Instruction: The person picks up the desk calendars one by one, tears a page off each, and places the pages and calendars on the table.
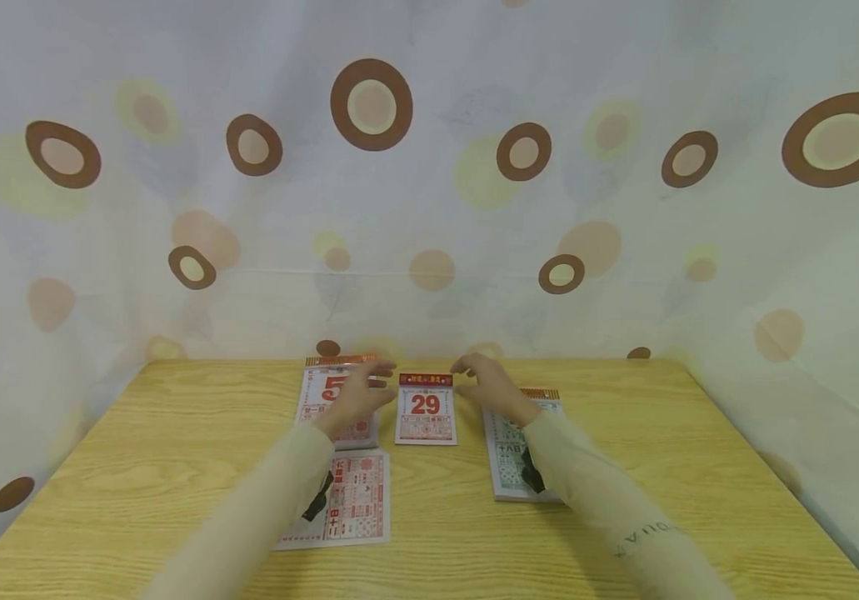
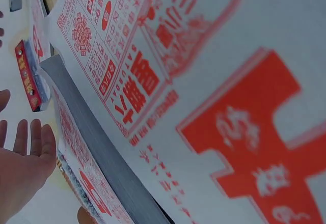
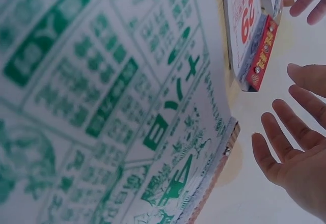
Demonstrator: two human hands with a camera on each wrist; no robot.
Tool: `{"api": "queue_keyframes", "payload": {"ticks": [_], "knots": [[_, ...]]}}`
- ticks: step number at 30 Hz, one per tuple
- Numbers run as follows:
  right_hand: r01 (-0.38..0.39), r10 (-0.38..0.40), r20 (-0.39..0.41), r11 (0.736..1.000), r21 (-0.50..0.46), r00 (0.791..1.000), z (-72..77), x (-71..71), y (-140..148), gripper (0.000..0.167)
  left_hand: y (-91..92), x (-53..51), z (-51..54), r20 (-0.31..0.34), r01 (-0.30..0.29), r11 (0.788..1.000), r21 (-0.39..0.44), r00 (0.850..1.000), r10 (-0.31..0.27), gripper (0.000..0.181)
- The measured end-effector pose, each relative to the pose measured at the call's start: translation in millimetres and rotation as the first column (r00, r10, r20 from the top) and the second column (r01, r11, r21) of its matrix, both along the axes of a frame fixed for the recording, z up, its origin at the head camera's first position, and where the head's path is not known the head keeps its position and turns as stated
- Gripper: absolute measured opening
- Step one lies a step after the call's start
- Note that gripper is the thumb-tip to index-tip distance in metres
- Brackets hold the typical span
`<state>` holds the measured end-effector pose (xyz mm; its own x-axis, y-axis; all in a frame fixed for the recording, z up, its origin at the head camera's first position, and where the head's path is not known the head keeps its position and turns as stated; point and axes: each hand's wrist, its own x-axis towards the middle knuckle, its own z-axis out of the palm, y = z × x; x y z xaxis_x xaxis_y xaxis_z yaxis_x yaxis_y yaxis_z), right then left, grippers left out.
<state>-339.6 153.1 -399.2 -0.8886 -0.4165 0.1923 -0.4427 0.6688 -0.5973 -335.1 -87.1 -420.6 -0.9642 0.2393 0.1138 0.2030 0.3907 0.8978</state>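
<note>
A small calendar pad with a red top strip and the number 29 lies on the wooden table between both hands. My left hand hovers at its left, over a larger red-printed calendar, fingers spread and holding nothing. At the pad's right my right hand hangs above the upper left of a green-printed calendar, also holding nothing. In the left wrist view the left hand shows relaxed fingers. The right wrist view shows the right hand with its fingers apart, and the 29 pad beyond.
A loose red-printed sheet lies below the left calendar, partly under my left forearm. A patterned curtain hangs behind the wooden table and along its sides.
</note>
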Motion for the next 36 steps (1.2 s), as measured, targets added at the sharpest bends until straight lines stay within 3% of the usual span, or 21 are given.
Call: {"api": "queue_keyframes", "payload": {"ticks": [6, 15, 19, 25, 36], "knots": [[0.045, -0.044, 0.01, 0.999, -0.017, 0.999, -6.2, -10.8, -2, 0.029, 8.8, -4.6, -5.3, -0.008, -0.027, 0.999, -0.024, 1.0, 0.027, 0.048], [0.039, -0.039, -0.001, 0.999, 0.021, 0.999, -16.9, -24.6, -4, 0.028, 19.7, -2.0, -5.6, -0.06, -0.052, 0.998, -0.041, 0.997, 0.049, 0.047], [0.049, -0.051, 0.034, 0.997, 0.063, 0.998, -15.2, -24.7, -9, 0.028, 23.2, -4.4, -8.1, -0.082, -0.07, 0.994, -0.083, 0.995, 0.063, 0.049], [0.022, -0.029, 0.054, 0.99, 0.139, 0.998, -15.2, -24.0, -16, 0.034, 25.0, -7.5, -9.5, -0.045, -0.073, 0.988, -0.133, 0.997, 0.067, 0.05], [0.021, -0.034, 0.076, 0.986, 0.166, 0.997, -17.9, -24.3, -17, 0.037, 24.8, -6.3, -10.8, -0.044, -0.068, 0.973, -0.222, 0.997, 0.06, 0.053]]}}
